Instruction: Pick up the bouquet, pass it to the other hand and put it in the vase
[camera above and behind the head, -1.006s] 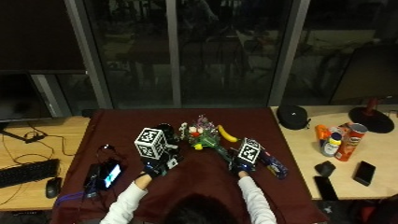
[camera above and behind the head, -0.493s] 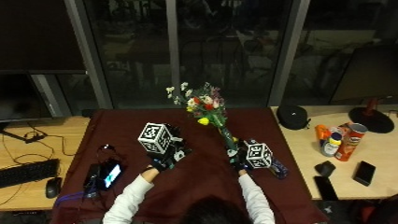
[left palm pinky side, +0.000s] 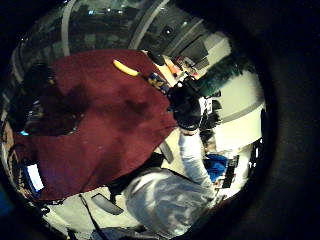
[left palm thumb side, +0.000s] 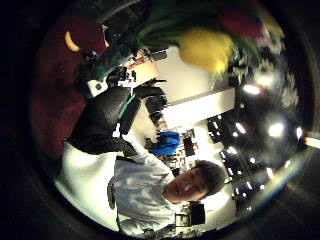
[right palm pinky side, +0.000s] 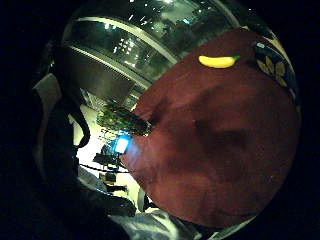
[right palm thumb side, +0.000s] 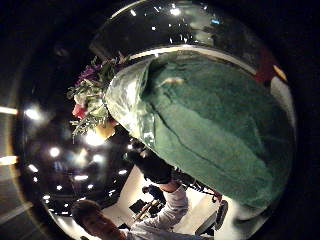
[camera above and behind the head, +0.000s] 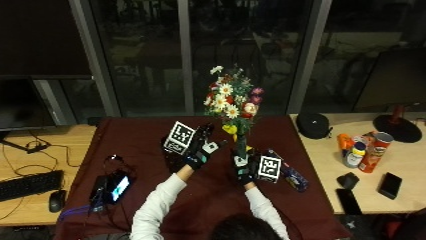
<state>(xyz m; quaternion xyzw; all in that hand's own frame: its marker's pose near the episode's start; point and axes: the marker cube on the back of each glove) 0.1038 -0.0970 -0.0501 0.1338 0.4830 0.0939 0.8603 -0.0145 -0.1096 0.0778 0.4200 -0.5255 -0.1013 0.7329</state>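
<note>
The bouquet of white daisies and red, pink and yellow flowers in a green wrap (camera above and behind the head: 233, 107) stands upright in the air over the far middle of the dark red cloth-covered surface (camera above and behind the head: 133, 145), its stem end gripped by the curled fingers of the right hand (camera above and behind the head: 243, 167), so I judge the pick-up done. The left hand (camera above and behind the head: 200, 147) is raised just beside the stems with its fingers straight and spread, holding nothing, which suggests the pass to the other hand is about to come. No vase can be made out, so placing is still left.
</note>
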